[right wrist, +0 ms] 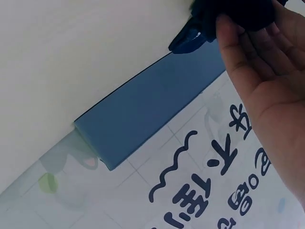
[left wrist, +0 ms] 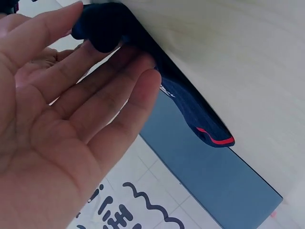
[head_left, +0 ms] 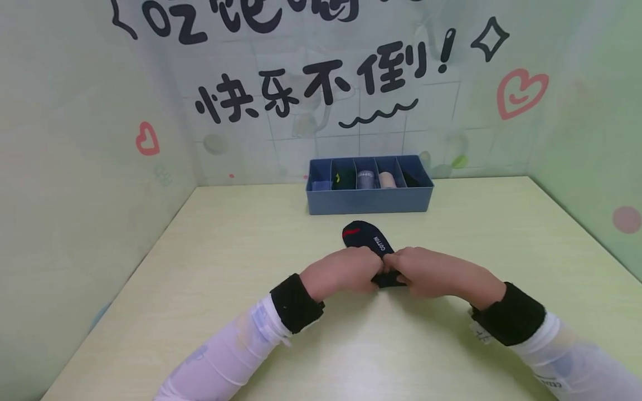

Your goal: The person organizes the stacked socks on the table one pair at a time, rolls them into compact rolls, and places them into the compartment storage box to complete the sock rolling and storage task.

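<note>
A dark navy sock (head_left: 365, 234) with white "COTTON" lettering and a red stripe lies on the table in front of the box. My left hand (head_left: 346, 270) holds its near part from the left, fingers bent around the fabric. From the right, my right hand (head_left: 431, 272) grips the same end, and the two hands almost meet. In the left wrist view the sock's red-striped end (left wrist: 214, 136) extends beyond the fingers. Dark fabric (right wrist: 248, 14) sits between thumb and fingers in the right wrist view. The hands partly hide the near end.
A blue divided box (head_left: 368, 203) stands at the back of the table (head_left: 241, 234), against the printed wall. Its compartments hold a dark green item (head_left: 343, 179), a grey-blue roll (head_left: 366, 179), a pink roll (head_left: 387, 180) and a dark item (head_left: 411, 180). Side walls flank the table.
</note>
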`<control>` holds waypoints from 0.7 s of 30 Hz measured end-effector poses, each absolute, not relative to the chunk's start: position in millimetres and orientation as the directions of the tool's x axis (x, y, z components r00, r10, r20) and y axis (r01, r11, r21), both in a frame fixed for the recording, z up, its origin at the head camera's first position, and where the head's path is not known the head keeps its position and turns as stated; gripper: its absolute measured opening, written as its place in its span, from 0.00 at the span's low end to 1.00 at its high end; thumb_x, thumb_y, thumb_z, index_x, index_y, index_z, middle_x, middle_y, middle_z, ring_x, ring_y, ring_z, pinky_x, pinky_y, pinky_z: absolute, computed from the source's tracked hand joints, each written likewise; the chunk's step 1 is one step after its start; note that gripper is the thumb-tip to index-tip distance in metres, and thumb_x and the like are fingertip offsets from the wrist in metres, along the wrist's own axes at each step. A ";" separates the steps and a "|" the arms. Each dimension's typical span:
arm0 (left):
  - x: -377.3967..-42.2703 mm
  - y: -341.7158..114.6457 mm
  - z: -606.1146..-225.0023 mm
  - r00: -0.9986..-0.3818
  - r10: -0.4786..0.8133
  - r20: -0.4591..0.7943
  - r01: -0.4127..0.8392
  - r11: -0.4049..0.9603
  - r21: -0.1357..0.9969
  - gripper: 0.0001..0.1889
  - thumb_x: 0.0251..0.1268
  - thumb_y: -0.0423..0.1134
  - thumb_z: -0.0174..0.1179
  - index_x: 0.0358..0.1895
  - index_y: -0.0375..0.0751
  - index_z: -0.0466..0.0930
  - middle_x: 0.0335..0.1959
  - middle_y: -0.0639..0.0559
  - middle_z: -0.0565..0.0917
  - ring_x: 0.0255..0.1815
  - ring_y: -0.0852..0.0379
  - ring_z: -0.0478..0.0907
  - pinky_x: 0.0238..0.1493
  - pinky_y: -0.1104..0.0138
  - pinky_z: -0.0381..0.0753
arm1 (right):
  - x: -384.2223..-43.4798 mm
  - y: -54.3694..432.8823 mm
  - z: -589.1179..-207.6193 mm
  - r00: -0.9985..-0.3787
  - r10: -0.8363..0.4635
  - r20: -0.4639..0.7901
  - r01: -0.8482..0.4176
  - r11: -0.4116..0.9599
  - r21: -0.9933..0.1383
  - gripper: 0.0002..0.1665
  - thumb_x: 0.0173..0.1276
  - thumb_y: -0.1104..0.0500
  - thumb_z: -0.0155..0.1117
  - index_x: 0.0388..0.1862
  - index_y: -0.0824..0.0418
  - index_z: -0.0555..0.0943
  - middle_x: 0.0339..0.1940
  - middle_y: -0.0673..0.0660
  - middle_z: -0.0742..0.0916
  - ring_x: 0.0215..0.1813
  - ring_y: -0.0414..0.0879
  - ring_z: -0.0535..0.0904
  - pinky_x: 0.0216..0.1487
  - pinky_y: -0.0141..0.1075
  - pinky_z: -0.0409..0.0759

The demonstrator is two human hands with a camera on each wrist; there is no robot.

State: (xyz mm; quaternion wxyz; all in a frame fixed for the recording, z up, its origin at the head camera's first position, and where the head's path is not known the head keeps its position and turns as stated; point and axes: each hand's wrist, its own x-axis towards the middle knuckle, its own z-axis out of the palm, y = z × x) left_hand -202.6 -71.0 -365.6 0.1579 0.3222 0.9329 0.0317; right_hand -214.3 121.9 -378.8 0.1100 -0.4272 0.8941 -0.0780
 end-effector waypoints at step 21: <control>-199.8 -70.1 -370.1 -0.777 0.590 -0.217 0.589 0.804 0.078 0.08 0.78 0.41 0.63 0.41 0.42 0.87 0.30 0.53 0.78 0.28 0.59 0.73 0.31 0.71 0.72 | -194.1 109.9 -381.9 -0.471 -0.878 0.089 -0.829 0.474 0.297 0.09 0.58 0.68 0.79 0.36 0.58 0.89 0.30 0.52 0.84 0.33 0.46 0.78 0.40 0.37 0.80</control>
